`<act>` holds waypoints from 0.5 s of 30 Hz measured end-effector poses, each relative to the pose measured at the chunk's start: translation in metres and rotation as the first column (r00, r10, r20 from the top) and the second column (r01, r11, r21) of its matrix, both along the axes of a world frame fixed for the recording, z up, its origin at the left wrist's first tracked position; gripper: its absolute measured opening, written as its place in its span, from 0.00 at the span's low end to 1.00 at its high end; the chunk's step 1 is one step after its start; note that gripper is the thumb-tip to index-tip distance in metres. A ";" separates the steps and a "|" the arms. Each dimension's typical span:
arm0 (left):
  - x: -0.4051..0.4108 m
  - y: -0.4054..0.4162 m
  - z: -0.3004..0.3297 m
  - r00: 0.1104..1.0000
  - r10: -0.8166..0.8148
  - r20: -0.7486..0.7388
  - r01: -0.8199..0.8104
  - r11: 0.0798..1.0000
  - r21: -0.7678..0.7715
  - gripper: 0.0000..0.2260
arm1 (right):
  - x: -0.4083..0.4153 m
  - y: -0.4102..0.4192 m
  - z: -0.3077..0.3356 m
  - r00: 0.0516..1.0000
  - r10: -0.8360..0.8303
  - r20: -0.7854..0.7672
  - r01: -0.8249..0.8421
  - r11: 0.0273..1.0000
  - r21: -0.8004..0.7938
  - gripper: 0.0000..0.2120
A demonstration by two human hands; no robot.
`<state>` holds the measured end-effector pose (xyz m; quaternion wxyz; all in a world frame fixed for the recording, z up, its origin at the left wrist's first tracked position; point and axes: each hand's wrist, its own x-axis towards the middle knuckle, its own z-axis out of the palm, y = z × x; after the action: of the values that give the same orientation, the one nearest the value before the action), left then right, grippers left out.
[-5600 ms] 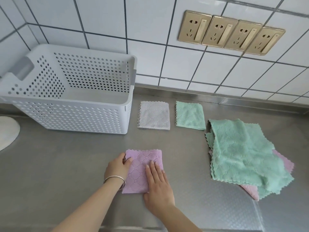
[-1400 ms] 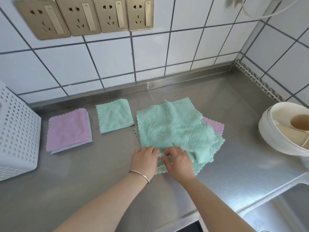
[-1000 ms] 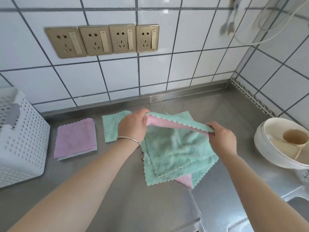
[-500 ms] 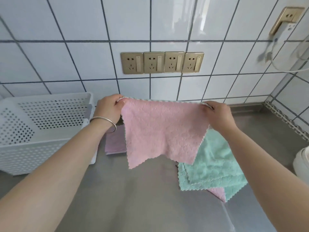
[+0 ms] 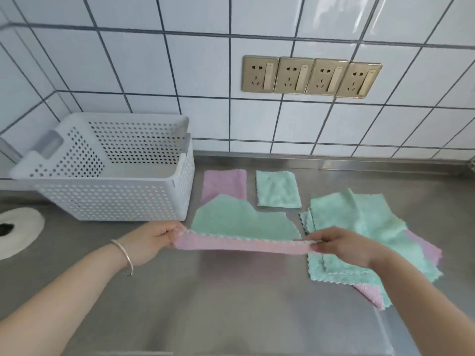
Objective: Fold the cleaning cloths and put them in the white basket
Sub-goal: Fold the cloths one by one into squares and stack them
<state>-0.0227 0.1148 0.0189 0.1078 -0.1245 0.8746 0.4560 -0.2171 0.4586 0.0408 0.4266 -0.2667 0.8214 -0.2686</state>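
- Head view: left hand (image 5: pixel 151 241) pinches the left corner of a cloth (image 5: pixel 241 227), right hand (image 5: pixel 341 246) pinches the right corner; both are closed on the near edge.
- Cloth is stretched between the hands above the steel counter (image 5: pixel 231 304), green face up, pink underside showing along the near edge (far edge looks uneven, sagging toward the counter).
- White basket (image 5: pixel 115 194) sits at back left against the tiled wall (image 5: pixel 180 73), just left of the held cloth; no cloth visible inside.
- Folded pink cloth (image 5: pixel 223 183) lies beside the basket's right wall, partly hidden by the held cloth.
- Folded green cloth (image 5: pixel 279 188) lies just right of the pink one.
- Loose pile of cloths (image 5: pixel 372 227) (green and pink mixed) lies at right, under the right hand.
- Four sockets (image 5: pixel 311 77) on the wall.
- Bracelet (image 5: pixel 127 258) on the left wrist.
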 end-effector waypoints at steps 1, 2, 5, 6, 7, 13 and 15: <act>0.007 0.003 -0.014 0.997 -0.035 0.069 0.037 0.999 -0.017 0.16 | 0.007 0.000 -0.016 0.999 0.046 0.024 -0.047 0.997 0.068 0.14; 0.014 0.006 -0.029 0.989 -0.054 0.137 0.058 0.998 -0.025 0.13 | 0.013 0.001 -0.031 0.995 0.085 0.048 -0.091 0.986 0.136 0.14; 0.033 0.018 -0.068 0.960 -0.076 0.271 0.070 0.997 0.032 0.12 | 0.036 0.002 -0.066 0.980 0.148 0.133 -0.182 0.938 0.296 0.12; 0.040 0.021 -0.079 0.945 -0.077 0.319 0.065 0.997 0.050 0.11 | 0.042 0.004 -0.075 0.977 0.151 0.150 -0.194 0.920 0.340 0.11; 0.047 0.023 -0.091 0.928 -0.083 0.363 0.057 0.995 0.082 0.10 | 0.048 0.006 -0.083 0.974 0.154 0.164 -0.205 0.907 0.367 0.10; 0.063 0.037 -0.122 0.842 -0.062 0.535 -0.056 0.978 0.201 0.12 | 0.052 0.017 -0.102 0.971 0.077 0.228 -0.171 0.886 0.431 0.13; 0.058 0.038 -0.121 0.832 -0.028 0.554 -0.120 0.966 0.229 0.11 | 0.048 0.015 -0.101 0.976 0.059 0.211 -0.142 0.904 0.403 0.06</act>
<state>0.0357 0.1529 -0.1017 0.3596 -0.2569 0.7370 0.5113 -0.1691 0.4735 -0.0603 0.5647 -0.1847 0.7993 -0.0901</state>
